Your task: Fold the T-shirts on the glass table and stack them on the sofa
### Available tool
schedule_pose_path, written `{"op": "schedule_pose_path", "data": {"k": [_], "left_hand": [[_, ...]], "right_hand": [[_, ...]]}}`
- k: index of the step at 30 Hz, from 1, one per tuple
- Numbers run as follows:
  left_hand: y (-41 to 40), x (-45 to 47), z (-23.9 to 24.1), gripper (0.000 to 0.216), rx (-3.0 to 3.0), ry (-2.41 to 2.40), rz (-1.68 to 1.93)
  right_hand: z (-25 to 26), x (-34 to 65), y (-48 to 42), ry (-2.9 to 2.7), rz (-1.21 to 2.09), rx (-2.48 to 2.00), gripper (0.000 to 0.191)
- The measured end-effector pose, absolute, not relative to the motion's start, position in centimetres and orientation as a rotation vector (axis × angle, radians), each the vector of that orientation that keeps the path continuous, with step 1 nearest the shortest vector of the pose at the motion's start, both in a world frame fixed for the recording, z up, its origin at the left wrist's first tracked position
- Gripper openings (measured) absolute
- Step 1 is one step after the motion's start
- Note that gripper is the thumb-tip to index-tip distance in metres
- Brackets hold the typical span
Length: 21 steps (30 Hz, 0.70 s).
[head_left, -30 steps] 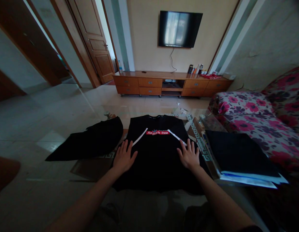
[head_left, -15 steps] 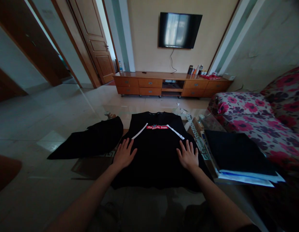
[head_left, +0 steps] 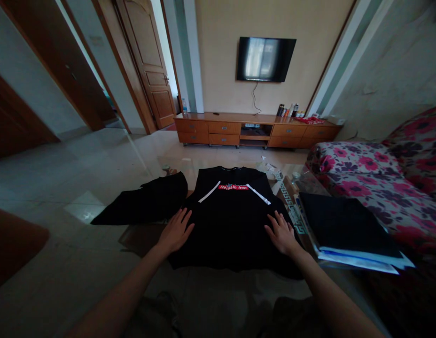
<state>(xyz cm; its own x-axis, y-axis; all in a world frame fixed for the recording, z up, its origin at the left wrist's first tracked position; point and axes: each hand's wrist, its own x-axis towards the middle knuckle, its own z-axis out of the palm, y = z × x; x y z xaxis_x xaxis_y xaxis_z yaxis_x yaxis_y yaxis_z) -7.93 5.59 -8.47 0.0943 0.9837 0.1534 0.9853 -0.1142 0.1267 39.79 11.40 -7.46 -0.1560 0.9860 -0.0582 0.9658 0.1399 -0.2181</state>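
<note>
A black shirt (head_left: 232, 220) with white stripes and a red "Remain free" label lies flat on a glass table (head_left: 144, 237) in front of me. My left hand (head_left: 175, 231) rests palm down on the shirt's left edge, fingers stretched out. My right hand (head_left: 283, 233) lies flat on the right side of the shirt, fingers spread. Neither hand holds anything.
Another black garment (head_left: 147, 204) lies on the table to the left. A dark folder on papers (head_left: 345, 225) sits at the right, beside a floral sofa (head_left: 380, 173). A wooden TV cabinet (head_left: 256, 129) and wall TV (head_left: 265, 58) stand across the tiled floor.
Both hands slid down and outward across the shirt toward its lower sides. The head camera shifted, so the view sits a little further back and to the left.
</note>
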Motion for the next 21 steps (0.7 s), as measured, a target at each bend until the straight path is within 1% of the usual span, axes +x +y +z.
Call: {"op": "schedule_pose_path", "data": {"k": [4, 10, 14, 16, 18, 19, 21], "left_hand": [[4.3, -8.2, -8.4, 0.072, -2.334, -2.122, -0.273], [3.6, -8.1, -7.8, 0.074, -2.334, -2.183, -0.200], [2.8, -7.7, -6.3, 0.071, -2.311, -2.184, -0.175], [2.5, -7.4, -5.0, 0.066, -2.276, -2.167, -0.204], [2.3, -7.1, -3.6, 0.057, -2.219, -2.212, -0.257], [2.2, -7.1, -2.9, 0.051, -2.207, -2.289, -0.283], [2.0, -7.5, -1.6, 0.046, -2.232, -2.516, -0.295]], "right_hand": [[-7.5, 40.5, 9.9, -2.409, 0.366, -1.968, 0.072], [-7.0, 40.9, 8.8, -2.468, 0.343, -1.994, 0.071], [-5.0, 40.9, 7.9, -2.456, 0.274, -1.964, 0.069], [-3.3, 41.0, 7.5, -2.409, 0.260, -1.922, 0.061], [-1.4, 41.3, 7.2, -2.345, 0.379, -1.880, 0.045], [-0.5, 41.6, 7.0, -2.315, 0.521, -1.866, 0.041], [0.7, 42.6, 6.5, -2.250, 0.950, -1.827, 0.047]]}}
